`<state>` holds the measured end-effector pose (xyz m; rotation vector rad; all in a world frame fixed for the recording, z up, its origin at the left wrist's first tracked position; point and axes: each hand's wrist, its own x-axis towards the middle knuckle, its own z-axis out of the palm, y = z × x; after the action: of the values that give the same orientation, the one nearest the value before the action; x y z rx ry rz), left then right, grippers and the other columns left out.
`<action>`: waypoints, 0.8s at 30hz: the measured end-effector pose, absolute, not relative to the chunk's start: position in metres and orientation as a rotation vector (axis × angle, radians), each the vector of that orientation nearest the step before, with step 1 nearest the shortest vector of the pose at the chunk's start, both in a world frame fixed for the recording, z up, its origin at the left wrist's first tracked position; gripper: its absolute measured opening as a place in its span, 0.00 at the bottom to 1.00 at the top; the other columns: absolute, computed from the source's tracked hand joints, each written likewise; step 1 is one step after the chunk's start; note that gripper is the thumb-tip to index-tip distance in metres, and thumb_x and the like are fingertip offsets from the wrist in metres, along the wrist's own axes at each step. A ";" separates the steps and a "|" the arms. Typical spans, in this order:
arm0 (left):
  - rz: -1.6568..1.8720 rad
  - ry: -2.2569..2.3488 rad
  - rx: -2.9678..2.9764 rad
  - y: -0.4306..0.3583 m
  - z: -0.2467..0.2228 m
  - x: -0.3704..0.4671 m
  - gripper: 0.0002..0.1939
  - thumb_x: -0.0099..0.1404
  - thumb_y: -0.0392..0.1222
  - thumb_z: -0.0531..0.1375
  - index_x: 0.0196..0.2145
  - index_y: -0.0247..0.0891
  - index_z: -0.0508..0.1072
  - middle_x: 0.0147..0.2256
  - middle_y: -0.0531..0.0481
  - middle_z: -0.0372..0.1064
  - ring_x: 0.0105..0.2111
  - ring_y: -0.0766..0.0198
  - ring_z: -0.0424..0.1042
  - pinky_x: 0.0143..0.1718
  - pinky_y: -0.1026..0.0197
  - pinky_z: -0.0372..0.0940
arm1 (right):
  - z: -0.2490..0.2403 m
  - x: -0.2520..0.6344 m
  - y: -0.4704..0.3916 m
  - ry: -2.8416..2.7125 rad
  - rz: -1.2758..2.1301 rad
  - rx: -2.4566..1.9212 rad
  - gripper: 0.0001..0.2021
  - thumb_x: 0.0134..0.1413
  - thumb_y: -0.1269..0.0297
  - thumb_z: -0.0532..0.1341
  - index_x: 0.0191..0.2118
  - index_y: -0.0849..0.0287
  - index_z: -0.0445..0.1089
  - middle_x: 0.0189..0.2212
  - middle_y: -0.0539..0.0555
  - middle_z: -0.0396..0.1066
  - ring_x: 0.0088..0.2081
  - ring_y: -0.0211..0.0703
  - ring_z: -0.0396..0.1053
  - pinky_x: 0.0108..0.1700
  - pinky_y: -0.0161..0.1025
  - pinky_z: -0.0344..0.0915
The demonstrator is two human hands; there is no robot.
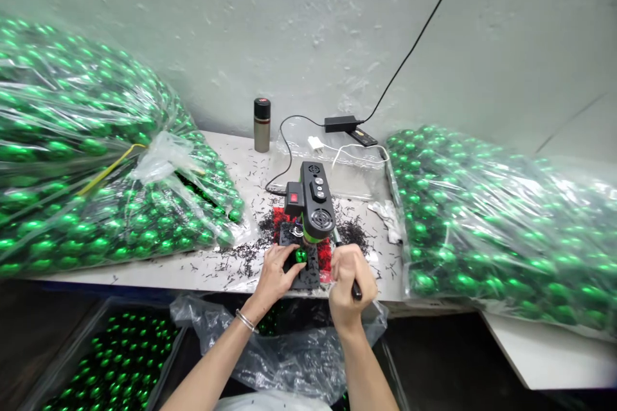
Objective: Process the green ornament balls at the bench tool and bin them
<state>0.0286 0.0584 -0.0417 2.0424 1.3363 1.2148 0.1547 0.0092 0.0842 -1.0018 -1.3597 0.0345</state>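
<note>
Green ball in my left grip, lever in my right grip.
I hold the ball between thumb and fingers of the left grip, just under the head of a black machine, while the right grip is wrapped around the lever's handle. Black bits litter the worktop around both grips. Beyond them I see a flask and a power adapter; a bulging bag lies left of the left grip, a second bag right of the right grip.
</note>
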 end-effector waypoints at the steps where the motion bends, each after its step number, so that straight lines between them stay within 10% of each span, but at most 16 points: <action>1: 1.231 1.335 2.032 0.058 -0.041 0.028 0.15 0.65 0.46 0.63 0.48 0.41 0.76 0.41 0.45 0.77 0.43 0.53 0.74 0.54 0.44 0.65 | 0.092 0.154 0.010 -1.352 0.055 -1.015 0.17 0.65 0.73 0.51 0.23 0.56 0.56 0.22 0.47 0.59 0.26 0.36 0.61 0.29 0.36 0.57; 16: 0.770 1.140 2.047 -0.049 -0.092 -0.025 0.23 0.69 0.54 0.57 0.56 0.40 0.71 0.47 0.42 0.77 0.40 0.55 0.78 0.46 0.56 0.73 | 0.093 0.145 0.009 -1.249 0.089 -1.117 0.18 0.67 0.65 0.50 0.23 0.56 0.58 0.24 0.48 0.61 0.28 0.35 0.62 0.32 0.36 0.60; 19: 0.430 1.296 1.975 -0.047 -0.103 -0.031 0.29 0.68 0.57 0.56 0.60 0.39 0.68 0.52 0.40 0.75 0.47 0.51 0.76 0.52 0.51 0.69 | 0.089 0.146 0.009 -1.200 0.076 -1.148 0.08 0.64 0.60 0.56 0.36 0.57 0.67 0.35 0.52 0.70 0.35 0.38 0.69 0.37 0.37 0.67; 24: -0.103 1.253 1.886 -0.046 -0.083 -0.038 0.36 0.62 0.64 0.57 0.60 0.37 0.70 0.43 0.42 0.79 0.48 0.46 0.74 0.55 0.49 0.63 | 0.064 0.157 -0.001 -1.106 0.151 -1.298 0.24 0.59 0.56 0.62 0.58 0.57 0.60 0.50 0.60 0.70 0.37 0.39 0.72 0.38 0.38 0.72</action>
<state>-0.0384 -0.0456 -0.0831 1.8858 1.2528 -0.1028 0.1569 -0.0014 0.0639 -1.2977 -1.1062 0.1513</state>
